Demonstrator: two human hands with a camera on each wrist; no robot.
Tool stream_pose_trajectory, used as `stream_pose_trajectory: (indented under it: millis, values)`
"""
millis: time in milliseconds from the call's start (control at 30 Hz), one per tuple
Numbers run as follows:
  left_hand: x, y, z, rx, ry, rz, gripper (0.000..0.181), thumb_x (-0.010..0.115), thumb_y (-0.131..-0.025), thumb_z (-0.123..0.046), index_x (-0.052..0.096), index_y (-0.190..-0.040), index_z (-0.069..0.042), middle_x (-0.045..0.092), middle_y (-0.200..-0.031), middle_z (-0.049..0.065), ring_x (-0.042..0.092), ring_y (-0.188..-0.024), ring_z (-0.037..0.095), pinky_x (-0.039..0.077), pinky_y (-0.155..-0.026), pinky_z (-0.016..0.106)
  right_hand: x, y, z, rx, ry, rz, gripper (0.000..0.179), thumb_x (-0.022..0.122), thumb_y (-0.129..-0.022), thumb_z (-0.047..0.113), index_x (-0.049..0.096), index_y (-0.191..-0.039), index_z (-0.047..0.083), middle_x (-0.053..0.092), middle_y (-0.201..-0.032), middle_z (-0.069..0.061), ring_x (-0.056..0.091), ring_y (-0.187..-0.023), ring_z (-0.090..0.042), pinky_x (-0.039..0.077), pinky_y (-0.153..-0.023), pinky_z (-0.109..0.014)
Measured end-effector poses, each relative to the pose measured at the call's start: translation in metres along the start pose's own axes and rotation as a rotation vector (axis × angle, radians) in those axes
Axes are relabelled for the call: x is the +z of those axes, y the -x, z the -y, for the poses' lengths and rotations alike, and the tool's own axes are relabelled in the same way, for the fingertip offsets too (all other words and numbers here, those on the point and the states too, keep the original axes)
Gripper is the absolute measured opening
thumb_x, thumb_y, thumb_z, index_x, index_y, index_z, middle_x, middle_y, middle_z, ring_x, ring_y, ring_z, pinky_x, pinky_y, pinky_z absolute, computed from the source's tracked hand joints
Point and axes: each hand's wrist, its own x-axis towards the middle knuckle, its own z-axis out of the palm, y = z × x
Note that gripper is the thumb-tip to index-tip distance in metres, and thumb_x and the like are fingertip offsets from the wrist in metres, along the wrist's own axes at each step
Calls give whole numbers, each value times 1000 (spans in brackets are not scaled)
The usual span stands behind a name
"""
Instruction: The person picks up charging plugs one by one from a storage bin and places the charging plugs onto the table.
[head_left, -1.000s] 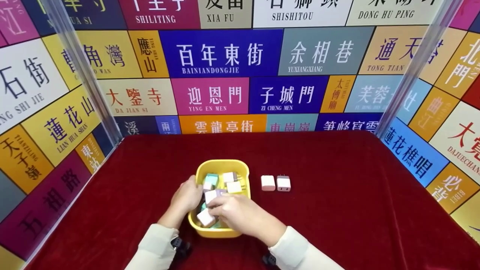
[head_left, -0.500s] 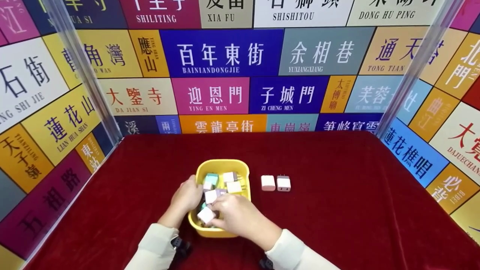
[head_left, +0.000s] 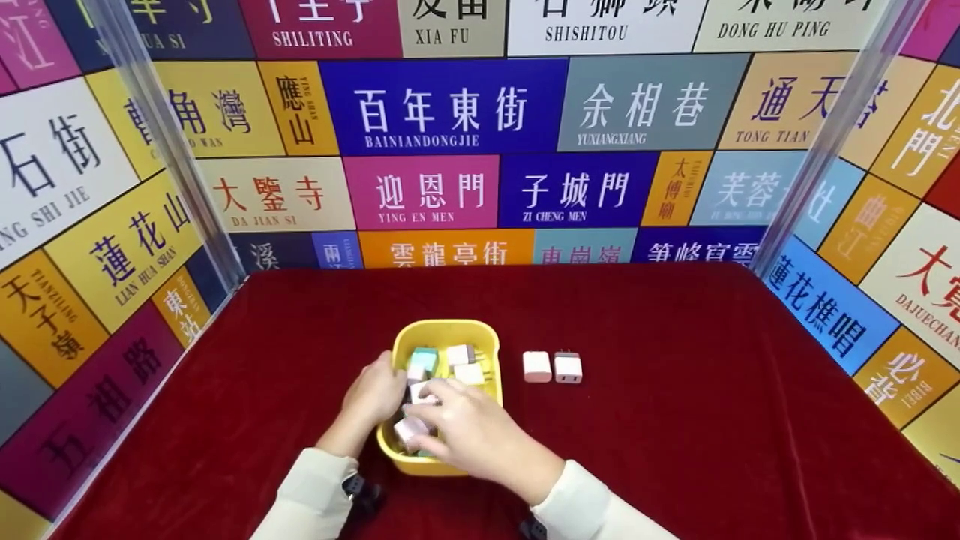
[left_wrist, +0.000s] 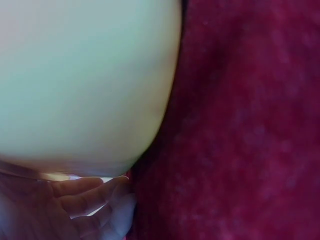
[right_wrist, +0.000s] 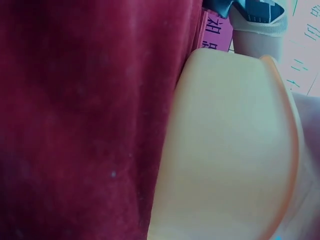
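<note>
A yellow plastic tub (head_left: 431, 466) holds several USB charger plugs, white, teal and lilac. My left hand (head_left: 376, 388) grips its left rim. In the left wrist view, fingers (left_wrist: 85, 200) show beside the tub's outer wall. My right hand (head_left: 472, 427) reaches in over the near right rim, its fingers spread low over the plugs. Between thumb and fingertips lies a blurred pale charger plug (head_left: 409, 430). A white plug (head_left: 423, 393) sits partly under the index finger. The right wrist view is mostly filled by the tub's outside wall (right_wrist: 225, 145).
To the right of the tub, two white charger plugs, one plain (head_left: 536, 367) and one with two ports (head_left: 568, 367), lie side by side on the dark red cloth (head_left: 660, 420). Behind the cloth stand sign-covered panels (head_left: 450, 105).
My right fingers have spread apart over the plugs, and the pale plug near the thumb has shifted a little. The left hand, the tub and the two plugs outside it stay put.
</note>
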Motion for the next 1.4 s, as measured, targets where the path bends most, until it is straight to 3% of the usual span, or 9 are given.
stream_pose_trajectory:
  millis: [133,300,600,900,1100,1300,1400]
  values:
    - [1,-1,1,-5,3,-1,30,51,-105,-20,62,-124,0,72,-114,20,70,-108,40,54,-90,57,0,1,2,-76,28,94,36,59,-108,43,76,-132,21,66,-129,-5,61,-117,-23,48,-110,-41]
    - [2,-2,1,-5,7,3,29,51,-105,-20,62,-124,0,71,-113,20,69,-108,39,54,-90,57,0,2,3,-83,4,116,30,57,-110,39,76,-127,22,67,-123,-2,61,-111,-20,50,-106,-39]
    - [2,-3,2,-3,4,-1,31,49,-105,-20,61,-125,1,71,-117,21,69,-111,40,53,-91,57,-1,1,0,-17,-134,47,16,75,-101,29,80,-108,16,69,-108,2,67,-95,-9,55,-88,-21]
    - [3,-3,4,-9,6,7,32,49,-104,-20,61,-125,1,71,-115,20,69,-109,39,54,-90,57,-3,1,-4,104,-160,95,34,88,-88,42,76,-100,13,67,-99,4,59,-82,-5,51,-74,-16]
    - [3,-4,4,-9,5,6,33,49,-105,-20,61,-127,1,71,-115,21,69,-110,40,54,-91,57,-2,1,-4,156,-194,82,31,87,-89,38,76,-101,11,68,-98,1,61,-83,-7,52,-74,-17]
    - [3,-3,3,-15,11,22,41,48,-105,-20,57,-137,4,69,-125,24,67,-117,41,53,-97,57,-7,1,-7,185,-179,130,27,85,-90,32,78,-109,14,75,-108,3,68,-99,-12,57,-87,-28]
    - [3,-3,3,-23,16,26,43,48,-105,-20,56,-140,4,68,-128,24,66,-119,41,52,-99,57,-10,1,-8,195,-167,150,28,84,-88,27,79,-111,13,76,-111,4,69,-99,-16,57,-88,-31]
